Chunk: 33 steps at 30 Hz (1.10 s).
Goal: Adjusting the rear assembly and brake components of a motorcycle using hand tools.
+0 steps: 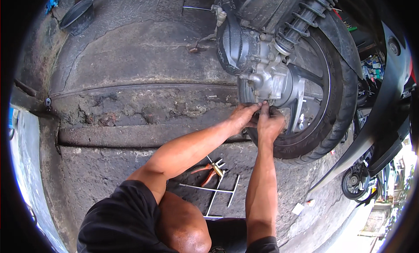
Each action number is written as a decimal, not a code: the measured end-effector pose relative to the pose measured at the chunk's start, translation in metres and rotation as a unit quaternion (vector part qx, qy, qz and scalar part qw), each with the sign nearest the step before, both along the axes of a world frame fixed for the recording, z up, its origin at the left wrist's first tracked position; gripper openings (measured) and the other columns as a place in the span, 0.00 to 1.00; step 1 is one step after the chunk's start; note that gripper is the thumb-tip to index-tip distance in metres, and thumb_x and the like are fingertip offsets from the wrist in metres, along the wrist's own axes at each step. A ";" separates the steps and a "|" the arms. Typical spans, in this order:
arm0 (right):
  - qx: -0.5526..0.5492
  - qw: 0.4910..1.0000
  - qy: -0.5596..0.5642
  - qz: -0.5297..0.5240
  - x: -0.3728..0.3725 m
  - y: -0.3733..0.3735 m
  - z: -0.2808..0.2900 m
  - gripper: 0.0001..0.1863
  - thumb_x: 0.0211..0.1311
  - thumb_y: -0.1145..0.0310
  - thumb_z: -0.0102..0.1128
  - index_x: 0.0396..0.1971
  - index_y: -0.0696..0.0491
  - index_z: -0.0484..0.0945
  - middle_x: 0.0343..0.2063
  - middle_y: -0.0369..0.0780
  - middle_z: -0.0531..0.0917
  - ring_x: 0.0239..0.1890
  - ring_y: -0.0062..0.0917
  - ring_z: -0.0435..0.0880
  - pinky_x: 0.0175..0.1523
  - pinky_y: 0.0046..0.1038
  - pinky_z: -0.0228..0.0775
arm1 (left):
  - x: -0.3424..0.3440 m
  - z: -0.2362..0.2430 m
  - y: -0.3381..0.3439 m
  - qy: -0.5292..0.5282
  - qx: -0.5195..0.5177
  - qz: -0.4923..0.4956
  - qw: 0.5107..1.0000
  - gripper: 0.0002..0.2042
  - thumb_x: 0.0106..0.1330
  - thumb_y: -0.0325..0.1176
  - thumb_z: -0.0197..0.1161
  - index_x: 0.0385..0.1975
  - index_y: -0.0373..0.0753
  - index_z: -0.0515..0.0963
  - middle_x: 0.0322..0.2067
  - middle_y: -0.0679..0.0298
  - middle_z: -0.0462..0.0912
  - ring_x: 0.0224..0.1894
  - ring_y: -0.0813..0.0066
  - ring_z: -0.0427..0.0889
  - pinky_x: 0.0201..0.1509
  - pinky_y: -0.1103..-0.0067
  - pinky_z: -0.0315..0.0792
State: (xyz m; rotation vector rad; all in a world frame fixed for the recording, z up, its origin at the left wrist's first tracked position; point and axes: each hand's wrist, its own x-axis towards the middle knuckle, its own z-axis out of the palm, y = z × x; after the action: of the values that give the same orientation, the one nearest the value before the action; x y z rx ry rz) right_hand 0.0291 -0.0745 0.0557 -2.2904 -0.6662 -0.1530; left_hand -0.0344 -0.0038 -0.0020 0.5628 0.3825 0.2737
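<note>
My left hand (244, 116) and my right hand (271, 121) meet at the underside of a silver metal housing (273, 82) on a motor scooter's rear wheel (325, 135). Both hands have bent fingers pressed together there, with thumbs almost touching; what they grip is too small and hidden to make out. Just above, a coil-spring shock absorber (301, 24) joins the housing. On the concrete below the hands lie orange-handled pliers (205, 168) and T-handle wrenches (231, 193).
A black basin (76, 17) sits at the upper left. A thin rod tool (196, 7) lies near the top. A raised concrete ledge (109, 138) runs across the floor. Dark scooter bodywork (386, 122) and another wheel (354, 183) stand at the right.
</note>
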 end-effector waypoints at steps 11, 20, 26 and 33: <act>0.012 1.000 0.007 -0.017 -0.006 0.005 0.005 0.21 0.60 0.57 0.62 0.28 0.64 0.84 0.23 0.55 0.84 0.28 0.46 0.86 0.37 0.40 0.73 | 0.010 -0.008 0.005 -0.063 -0.136 -0.025 0.988 0.14 0.70 0.34 0.59 0.50 0.33 0.74 0.43 0.57 0.82 0.42 0.66 0.84 0.47 0.69 0.81; 0.034 0.999 0.024 -0.029 -0.012 0.005 0.007 0.21 0.61 0.59 0.63 0.30 0.66 0.83 0.22 0.53 0.84 0.25 0.39 0.85 0.35 0.38 0.72 | 0.010 -0.010 0.007 -0.046 -0.082 -0.026 0.995 0.13 0.69 0.33 0.61 0.47 0.32 0.75 0.38 0.59 0.83 0.34 0.69 0.85 0.39 0.73 0.83; 0.040 0.998 0.039 0.019 -0.010 -0.007 -0.001 0.19 0.62 0.61 0.63 0.32 0.67 0.82 0.18 0.47 0.82 0.21 0.31 0.79 0.33 0.35 0.71 | 0.014 -0.012 0.005 -0.043 -0.050 -0.031 0.997 0.12 0.68 0.36 0.64 0.43 0.35 0.78 0.35 0.62 0.82 0.31 0.72 0.83 0.33 0.75 0.80; -0.030 0.929 0.369 0.010 -0.074 -0.099 -0.058 0.14 0.61 0.64 0.59 0.27 0.61 0.81 0.16 0.39 0.78 0.21 0.24 0.78 0.30 0.29 0.71 | 0.004 -0.014 0.016 -0.018 -0.038 -0.046 0.998 0.16 0.65 0.39 0.68 0.43 0.35 0.76 0.29 0.63 0.80 0.25 0.79 0.77 0.27 0.80 0.74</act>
State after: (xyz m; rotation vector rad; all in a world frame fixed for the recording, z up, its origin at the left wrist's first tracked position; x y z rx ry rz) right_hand -0.0446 -0.1737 -0.0018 -2.1612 -0.2937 0.7180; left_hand -0.0303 0.0121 -0.0156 0.4989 0.3287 0.1796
